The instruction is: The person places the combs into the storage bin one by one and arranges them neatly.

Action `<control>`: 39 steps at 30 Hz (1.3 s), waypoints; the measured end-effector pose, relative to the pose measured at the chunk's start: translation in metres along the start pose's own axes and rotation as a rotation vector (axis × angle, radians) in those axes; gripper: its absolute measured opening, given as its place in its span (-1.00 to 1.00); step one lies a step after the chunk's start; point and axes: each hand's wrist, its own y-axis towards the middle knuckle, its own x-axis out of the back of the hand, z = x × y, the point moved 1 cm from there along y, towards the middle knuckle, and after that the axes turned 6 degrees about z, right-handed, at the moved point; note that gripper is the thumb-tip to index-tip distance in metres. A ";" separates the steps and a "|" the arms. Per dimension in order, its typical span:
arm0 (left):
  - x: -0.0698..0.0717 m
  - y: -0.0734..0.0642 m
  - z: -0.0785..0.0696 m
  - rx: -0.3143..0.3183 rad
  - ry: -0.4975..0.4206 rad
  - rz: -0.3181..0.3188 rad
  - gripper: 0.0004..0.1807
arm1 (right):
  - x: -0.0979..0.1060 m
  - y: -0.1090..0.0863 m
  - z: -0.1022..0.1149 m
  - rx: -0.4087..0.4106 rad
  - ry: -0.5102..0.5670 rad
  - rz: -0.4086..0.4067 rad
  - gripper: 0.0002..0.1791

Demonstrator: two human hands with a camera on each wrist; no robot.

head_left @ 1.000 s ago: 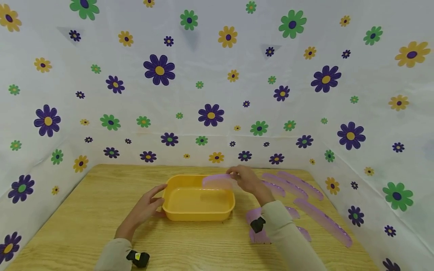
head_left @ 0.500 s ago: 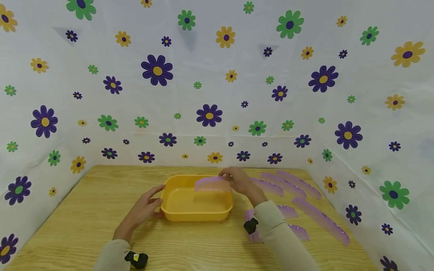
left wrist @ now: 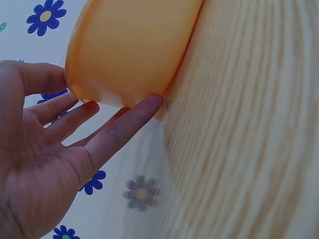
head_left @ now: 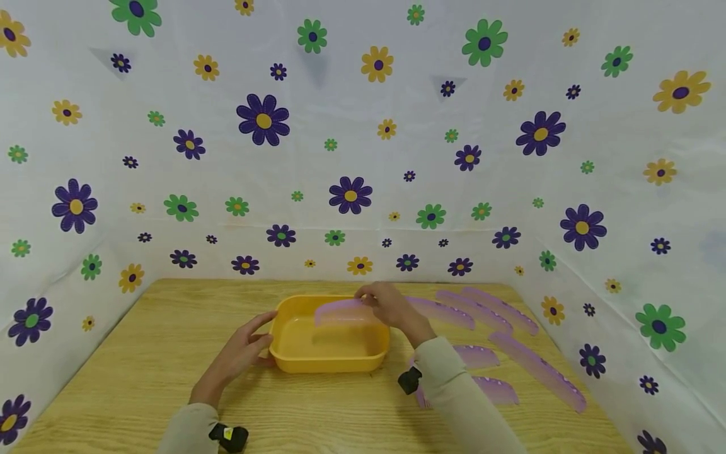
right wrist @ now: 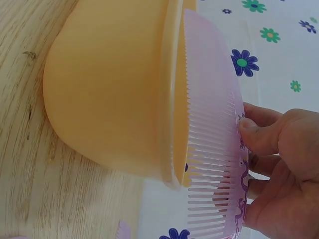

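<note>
A yellow plastic tub (head_left: 326,365) stands in the middle of the wooden table in the head view. My left hand (head_left: 239,352) is at its left end; in the left wrist view the fingertips touch the tub's end wall (left wrist: 132,50), with the fingers fairly straight. My right hand (head_left: 392,308) pinches a translucent pink-purple comb (head_left: 336,311) over the tub's back right part. In the right wrist view thumb and fingers grip the comb's patterned spine, and its teeth (right wrist: 209,129) face the tub, overlapping the rim (right wrist: 172,89).
Several similar purple combs lie on the right of the table, among them a long comb (head_left: 539,371) near the right edge and a comb (head_left: 499,391) partly under the right sleeve (head_left: 454,384). A flower-patterned white sheet (head_left: 351,157) encloses the back and sides.
My right hand has moved left with the comb, bringing it farther over the tub. My left hand stays at the tub's left end.
</note>
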 end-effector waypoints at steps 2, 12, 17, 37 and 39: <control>0.000 0.000 0.001 -0.003 0.004 0.003 -0.38 | -0.001 0.000 0.001 0.005 0.001 0.004 -0.74; 0.000 0.001 0.001 0.003 -0.010 0.007 -0.38 | -0.007 0.007 0.009 0.058 -0.005 0.022 -0.75; -0.001 0.000 0.000 0.004 -0.011 0.004 -0.37 | -0.009 0.011 0.015 0.040 -0.007 0.041 -0.75; -0.002 -0.002 -0.002 -0.013 -0.012 0.009 -0.38 | -0.015 0.019 0.030 0.043 0.052 0.122 -0.67; -0.001 -0.001 -0.001 -0.014 -0.010 0.007 -0.38 | -0.015 0.020 0.031 0.044 0.044 0.127 -0.67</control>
